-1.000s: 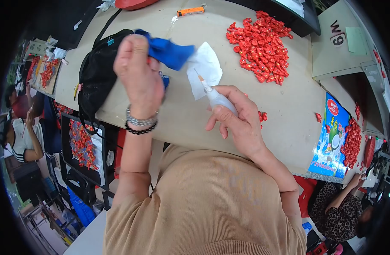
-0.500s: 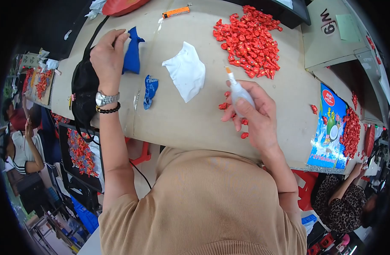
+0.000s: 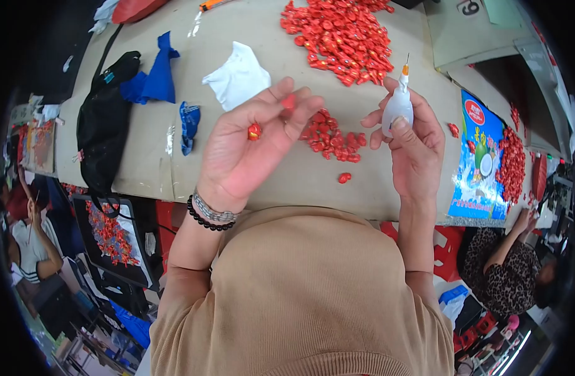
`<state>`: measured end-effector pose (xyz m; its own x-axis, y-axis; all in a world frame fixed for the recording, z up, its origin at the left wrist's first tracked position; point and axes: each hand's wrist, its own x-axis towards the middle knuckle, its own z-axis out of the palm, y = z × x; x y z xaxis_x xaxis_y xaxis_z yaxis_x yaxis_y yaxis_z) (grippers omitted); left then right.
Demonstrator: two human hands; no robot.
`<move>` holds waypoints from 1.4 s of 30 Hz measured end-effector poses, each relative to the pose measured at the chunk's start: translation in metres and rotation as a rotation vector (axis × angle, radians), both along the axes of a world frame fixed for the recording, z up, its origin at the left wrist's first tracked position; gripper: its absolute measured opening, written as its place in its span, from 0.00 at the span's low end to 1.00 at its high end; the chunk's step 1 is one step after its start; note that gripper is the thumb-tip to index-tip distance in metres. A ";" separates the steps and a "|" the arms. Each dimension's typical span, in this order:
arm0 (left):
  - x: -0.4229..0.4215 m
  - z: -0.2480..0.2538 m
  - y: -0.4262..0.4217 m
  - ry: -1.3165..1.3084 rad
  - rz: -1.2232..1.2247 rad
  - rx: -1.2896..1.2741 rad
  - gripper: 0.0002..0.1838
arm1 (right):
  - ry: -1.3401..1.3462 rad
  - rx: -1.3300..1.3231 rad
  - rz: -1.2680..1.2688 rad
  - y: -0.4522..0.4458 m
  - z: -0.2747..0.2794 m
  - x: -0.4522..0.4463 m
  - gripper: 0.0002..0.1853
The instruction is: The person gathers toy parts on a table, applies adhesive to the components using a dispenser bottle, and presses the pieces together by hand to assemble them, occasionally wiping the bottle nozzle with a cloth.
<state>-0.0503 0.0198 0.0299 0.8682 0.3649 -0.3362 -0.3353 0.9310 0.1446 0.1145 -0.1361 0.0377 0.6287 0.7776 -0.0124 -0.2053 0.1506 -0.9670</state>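
My left hand [image 3: 253, 144] is palm up over the middle of the table, its fingers curled. One small red figure-like piece [image 3: 255, 131] lies in the palm, and another red piece [image 3: 289, 101] shows at the fingertips, slightly blurred. In my right hand [image 3: 416, 135] a small white squeeze bottle [image 3: 397, 113] with an orange-based needle tip stands upright, needle pointing away from me. Between the hands lies a small group of red pieces [image 3: 334, 139]. Beyond it is a large pile of the same pieces [image 3: 344, 41].
A white cloth [image 3: 237, 75], a blue cloth [image 3: 161, 72], a crumpled blue wrapper [image 3: 189, 125] and a black bag [image 3: 105, 125] lie leftward. On the right are a printed blue bag [image 3: 478, 163], more red pieces [image 3: 512, 163] and a grey cabinet [image 3: 456, 31]. Other people sit both sides.
My left hand has come from the blue cloth to the middle and now holds red pieces. My right hand has moved rightward with the bottle, uncovering the small group. The view has shifted.
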 end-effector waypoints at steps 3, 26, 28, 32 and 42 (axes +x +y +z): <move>0.008 -0.005 -0.012 0.003 -0.067 -0.038 0.15 | 0.013 -0.017 -0.035 -0.008 0.000 0.005 0.24; 0.014 -0.021 -0.036 0.097 -0.179 0.323 0.22 | 0.011 0.264 -0.133 -0.019 0.000 0.002 0.14; 0.013 -0.024 -0.034 0.047 -0.190 0.257 0.21 | 0.056 0.299 -0.151 -0.018 0.001 -0.003 0.14; 0.014 -0.022 -0.036 0.052 -0.182 0.305 0.20 | -0.201 0.316 -0.190 -0.020 -0.005 -0.008 0.12; 0.018 -0.030 -0.044 -0.009 -0.230 0.100 0.15 | -0.561 0.296 -0.210 -0.021 -0.013 -0.012 0.12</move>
<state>-0.0327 -0.0242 0.0001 0.9350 0.1881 -0.3005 -0.1174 0.9641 0.2382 0.1028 -0.1573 0.0252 0.6161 0.5581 0.5558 0.3797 0.4077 -0.8304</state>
